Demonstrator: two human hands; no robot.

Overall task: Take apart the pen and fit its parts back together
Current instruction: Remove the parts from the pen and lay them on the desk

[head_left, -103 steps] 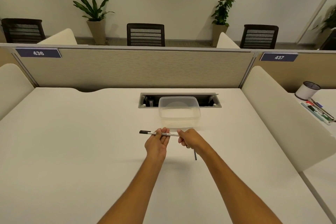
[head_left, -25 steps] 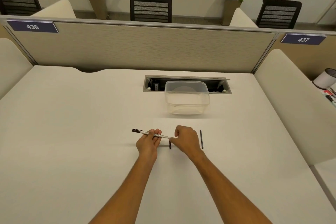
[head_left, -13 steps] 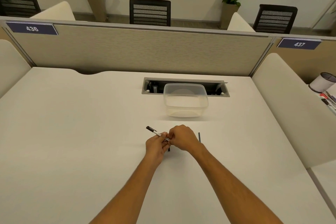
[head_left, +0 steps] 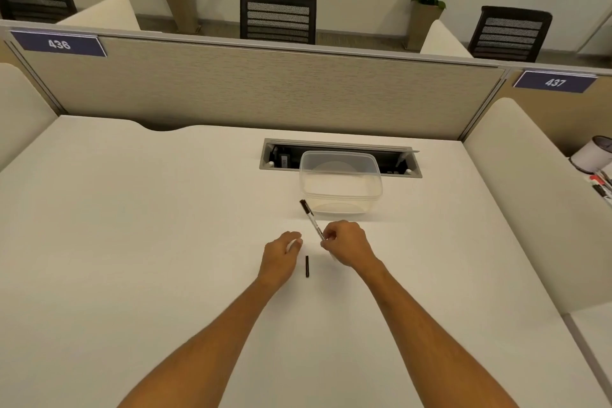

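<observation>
From the head view, the pen [head_left: 311, 220] is partly apart: the right hand [head_left: 346, 243] is pinching its white barrel in its fingers, tip slanting toward the clear tub [head_left: 341, 187], while a small black piece [head_left: 307, 266] is lying on the counter [head_left: 132, 225] just nearer than the barrel; refitting remains. The left hand [head_left: 280, 255] is hovering beside it, fingers loosely curled, holding nothing.

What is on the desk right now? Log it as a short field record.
setting: white desk with a fabric divider behind
right hand: grip closed on the pen body, whose dark end points up and away
left hand: over the desk, fingers curled, nothing visible in them
loose part: small black pen piece lying on the desk between the hands
container: clear plastic tub beyond the hands, apparently empty
</observation>
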